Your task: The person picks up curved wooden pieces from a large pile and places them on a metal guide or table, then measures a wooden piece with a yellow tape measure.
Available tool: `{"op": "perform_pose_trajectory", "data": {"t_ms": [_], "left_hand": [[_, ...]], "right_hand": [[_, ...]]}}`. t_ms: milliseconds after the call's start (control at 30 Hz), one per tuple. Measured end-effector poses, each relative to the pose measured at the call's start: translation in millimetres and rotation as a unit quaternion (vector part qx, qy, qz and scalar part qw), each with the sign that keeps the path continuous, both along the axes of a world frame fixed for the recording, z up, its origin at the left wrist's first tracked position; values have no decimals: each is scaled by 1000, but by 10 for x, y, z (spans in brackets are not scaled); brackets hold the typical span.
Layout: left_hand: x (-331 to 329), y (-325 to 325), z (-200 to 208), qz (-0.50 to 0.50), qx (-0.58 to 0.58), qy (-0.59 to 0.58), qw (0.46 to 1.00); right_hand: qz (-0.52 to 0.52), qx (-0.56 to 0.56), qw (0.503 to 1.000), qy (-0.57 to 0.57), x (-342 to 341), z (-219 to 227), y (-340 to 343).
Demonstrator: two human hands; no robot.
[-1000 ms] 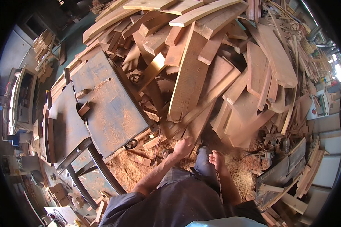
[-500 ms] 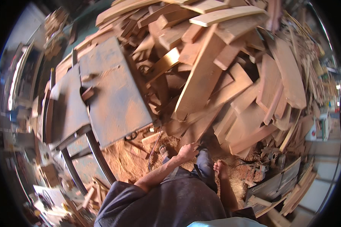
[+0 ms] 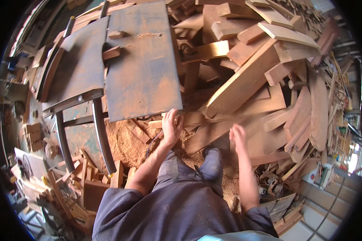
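In the upper left of the frame a metal saw table [image 3: 142, 76] is seen, dusted with sawdust, with curved metal legs [image 3: 100, 134] below it and small wood offcuts [image 3: 88, 176] scattered at lower left. At the table's lower edge, near the frame's centre, the left hand [image 3: 171, 128] is closed around a short wooden block [image 3: 159, 123], the fingers wrapped over its end where it lies on a sawdust heap [image 3: 126, 140] just beneath the table edge. The step in hand is judged to be the picking up of a piece of scrap from the foot of the pile. To the right of centre the right hand [image 3: 238, 138] is held open, fingers spread and gripping nothing, close to a long plank [image 3: 213, 134] at the base of the large heap of timber [image 3: 269, 72] that fills the upper right. For the next move, a firm lift clear of the table edge would be called for, and care that the leaning planks are not disturbed.
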State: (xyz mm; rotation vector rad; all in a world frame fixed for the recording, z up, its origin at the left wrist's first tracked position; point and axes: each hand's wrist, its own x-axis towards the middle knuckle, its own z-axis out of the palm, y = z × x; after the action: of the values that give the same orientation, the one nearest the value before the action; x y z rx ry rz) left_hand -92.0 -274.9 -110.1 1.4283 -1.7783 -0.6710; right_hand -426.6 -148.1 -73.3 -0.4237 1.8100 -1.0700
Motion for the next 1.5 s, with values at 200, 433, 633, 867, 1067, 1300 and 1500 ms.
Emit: {"op": "perform_pose_trajectory", "data": {"t_ms": [200,433,633,867,1067,1300,1500], "left_hand": [[-616,-1278,-180,-70,-43,-236,968],[-777,-1703,-354,-38,-53,-296,953],[-798,-1750,-304,-31,-11,-316,948],[-867,-1825,-224,-48,28,-323,945],[-870,-1844,-206,-42,49,-331,941],[-862,-1859,-229,-53,52,-328,942],[-836,-1818,-224,-61,45,-298,952]], "right_hand": [[118,-57,973,190,-474,389,-1841],[258,-22,819,512,-1305,285,-3496],[214,78,795,562,-1754,240,-4699],[32,142,807,572,-2194,-96,-5697],[-67,236,763,598,-1999,-109,-6179],[-66,251,779,571,-1983,13,-6035],[-98,69,914,387,-1203,6,-5229]]}}
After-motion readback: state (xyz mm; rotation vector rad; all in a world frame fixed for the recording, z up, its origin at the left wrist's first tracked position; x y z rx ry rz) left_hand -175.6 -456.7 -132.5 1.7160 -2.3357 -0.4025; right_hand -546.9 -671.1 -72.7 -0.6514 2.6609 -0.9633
